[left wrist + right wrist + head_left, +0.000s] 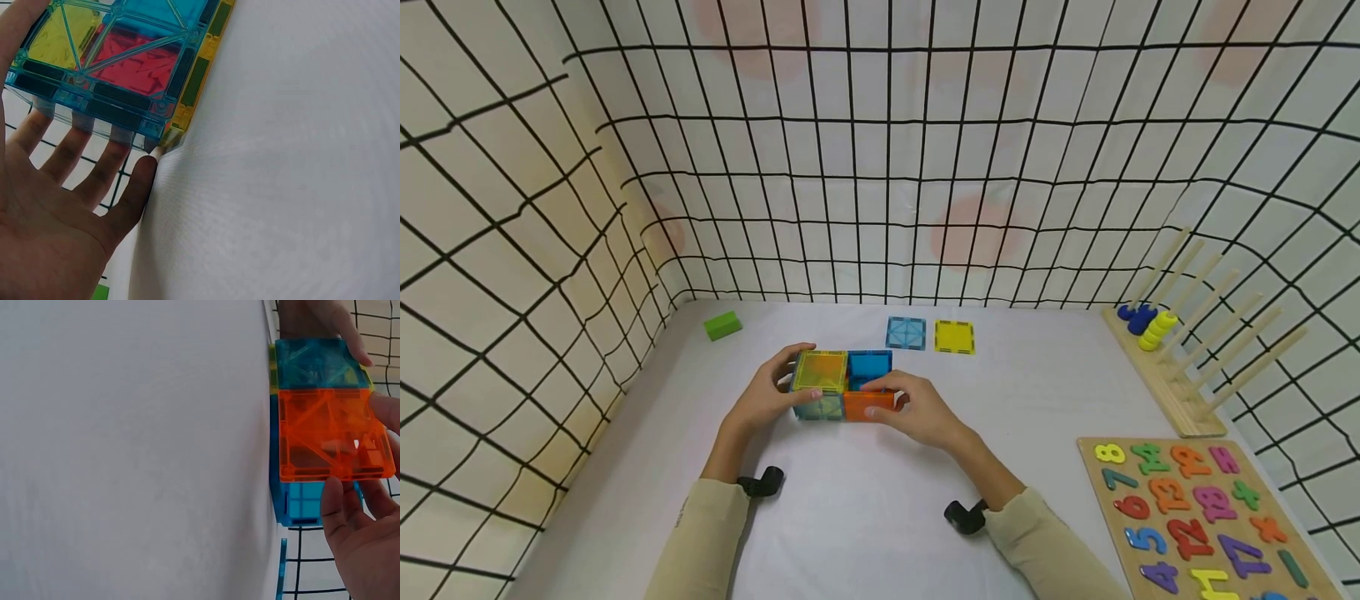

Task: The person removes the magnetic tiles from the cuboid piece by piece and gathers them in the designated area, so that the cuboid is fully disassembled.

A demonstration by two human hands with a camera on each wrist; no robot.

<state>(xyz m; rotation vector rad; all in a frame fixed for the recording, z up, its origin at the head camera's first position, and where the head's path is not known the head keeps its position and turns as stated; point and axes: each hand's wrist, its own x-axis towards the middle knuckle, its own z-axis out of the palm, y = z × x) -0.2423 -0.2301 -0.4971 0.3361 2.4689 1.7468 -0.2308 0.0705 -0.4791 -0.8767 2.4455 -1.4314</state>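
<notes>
Two joined boxes of see-through magnetic tiles stand on the white table. The left box has a yellow tile (822,370) on top and a light blue tile (820,407) in front. My left hand (763,395) grips this box from the left, thumb at its front upper edge. The right box has no top and shows blue tiles (870,365) at its back. An orange tile (325,434) forms its front, and my right hand (923,408) pinches it between thumb and fingers. A red tile (134,62) shows through the left box's wall in the left wrist view.
Behind the boxes lie a light blue tile (906,332) and a yellow tile (955,337). A green block (722,326) is at the back left. On the right are a wooden peg stand (1172,387) with rings and a number board (1093,479). Black netting surrounds the table.
</notes>
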